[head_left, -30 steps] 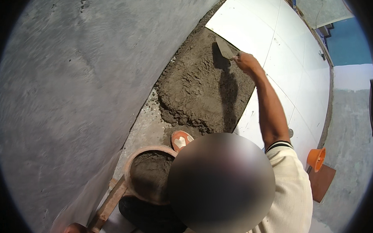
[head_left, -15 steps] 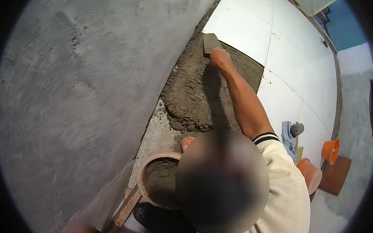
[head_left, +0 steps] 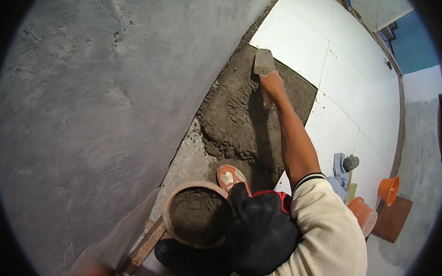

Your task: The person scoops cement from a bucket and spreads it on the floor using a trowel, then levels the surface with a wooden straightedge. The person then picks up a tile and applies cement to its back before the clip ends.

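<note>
No lettering, number, label or sign can be read anywhere in view; no printed or written mark is legible.

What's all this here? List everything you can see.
Mortar bed: one, grey, centre
Trowel: one, grey, mortar bed's far end
Tiles: several, white, right of mortar bed
Plastered wall: one, grey, left
Tub of mortar: one, pinkish, lower centre
Wooden strip: one, brown, left of tub
Mallet: one, dark, right
Cloth: one, greyish, beside mallet
Containers: two, orange, lower right
Board: one, brown, beside containers
Painted surface: one, blue, upper right
Black shape: one, edged red, lower centre, unclear
Shoe: one, orange and white, below mortar bed
Sleeve: one, cream, lower right
Right hand: one, bare, gripping trowel
Left hand: one, bare, blurred, lower left
</note>
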The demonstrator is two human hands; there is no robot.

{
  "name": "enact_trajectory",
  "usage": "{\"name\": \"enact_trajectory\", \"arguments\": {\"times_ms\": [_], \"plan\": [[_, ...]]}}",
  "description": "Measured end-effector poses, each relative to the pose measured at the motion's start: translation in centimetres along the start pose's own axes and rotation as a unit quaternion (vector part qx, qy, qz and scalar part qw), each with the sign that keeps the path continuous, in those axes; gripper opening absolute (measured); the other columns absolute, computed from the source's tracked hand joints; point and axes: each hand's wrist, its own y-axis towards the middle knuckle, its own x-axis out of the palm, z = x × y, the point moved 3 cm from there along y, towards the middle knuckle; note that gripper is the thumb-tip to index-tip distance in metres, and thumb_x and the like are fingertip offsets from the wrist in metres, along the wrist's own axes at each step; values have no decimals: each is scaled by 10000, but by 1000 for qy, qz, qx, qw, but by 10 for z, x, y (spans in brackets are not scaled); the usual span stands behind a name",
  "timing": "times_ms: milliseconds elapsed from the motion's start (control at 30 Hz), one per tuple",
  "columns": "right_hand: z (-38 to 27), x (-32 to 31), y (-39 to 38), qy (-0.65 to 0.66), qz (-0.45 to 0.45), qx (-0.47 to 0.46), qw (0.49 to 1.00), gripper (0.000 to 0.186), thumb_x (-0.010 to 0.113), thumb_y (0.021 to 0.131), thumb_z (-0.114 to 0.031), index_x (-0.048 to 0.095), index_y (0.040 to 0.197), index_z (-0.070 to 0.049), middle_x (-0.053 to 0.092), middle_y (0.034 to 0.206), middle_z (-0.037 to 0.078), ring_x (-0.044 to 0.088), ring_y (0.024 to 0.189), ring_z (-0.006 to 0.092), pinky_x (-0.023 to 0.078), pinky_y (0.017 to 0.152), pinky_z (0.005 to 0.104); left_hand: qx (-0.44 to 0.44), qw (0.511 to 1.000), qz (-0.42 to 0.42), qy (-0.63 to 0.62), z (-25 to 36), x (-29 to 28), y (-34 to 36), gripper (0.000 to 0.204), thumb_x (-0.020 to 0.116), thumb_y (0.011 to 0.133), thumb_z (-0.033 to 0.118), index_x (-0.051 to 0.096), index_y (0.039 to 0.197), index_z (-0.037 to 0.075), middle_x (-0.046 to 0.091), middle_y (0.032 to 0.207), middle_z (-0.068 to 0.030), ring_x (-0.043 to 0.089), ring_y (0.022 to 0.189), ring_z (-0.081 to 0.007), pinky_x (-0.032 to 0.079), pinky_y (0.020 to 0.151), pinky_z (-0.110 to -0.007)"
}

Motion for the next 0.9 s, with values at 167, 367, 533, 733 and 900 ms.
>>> {"name": "enact_trajectory", "arguments": {"times_ms": [167, 367, 533, 733, 900], "plan": [[-7, 51, 32, 63, 24, -48, 997, 339, 501, 980, -201, 736, 972, 43, 696, 1122, 349, 716, 1034, 458, 577, 863, 535, 15, 1000, 26, 8, 19, 12, 10, 502, 300, 1140, 352, 492, 1353, -61, 424, 1417, -260, 353, 1326, -435, 277, 1110, -619], [107, 30, 128, -601, 78, -78, 791, 353, 918, 608, -224, 776, 918, -133, 714, 926, 11, 726, 787, 193, 510, 662, 401, -91, 979, -1, -182, 37, 35, -37, 533, 454, 1104, 280, 320, 1491, -62, 257, 1530, -239, 375, 1320, -372, 394, 1096, -565], [-17, 85, -22, 321, 10, 143, 936, 372, 737, 901, -212, 572, 1155, 4, 640, 869, 99, 677, 719, 243, 522, 589, 418, 1, 992, -2, -124, -11, -2, 15, 635, 533, 1063, 331, 284, 1498, -60, 206, 1520, -248, 368, 1301, -352, 415, 1082, -552], [-34, 58, 46, 419, -32, 122, 899, 432, 580, 1031, -170, 314, 1277, 65, 661, 1029, 256, 700, 700, 311, 578, 566, 467, -47, 998, -25, -39, 12, 9, 3, 567, 466, 1073, 392, 398, 1402, -66, 265, 1475, -275, 310, 1323, -411, 290, 1110, -601], [4, 68, 54, 492, 10, 243, 836, 459, 585, 1034, -160, 314, 1347, 40, 674, 971, 225, 675, 705, 263, 560, 546, 421, -21, 999, -18, -20, 20, 10, 6, 519, 426, 1087, 366, 427, 1375, -65, 344, 1438, -271, 309, 1316, -427, 247, 1107, -618]]}}
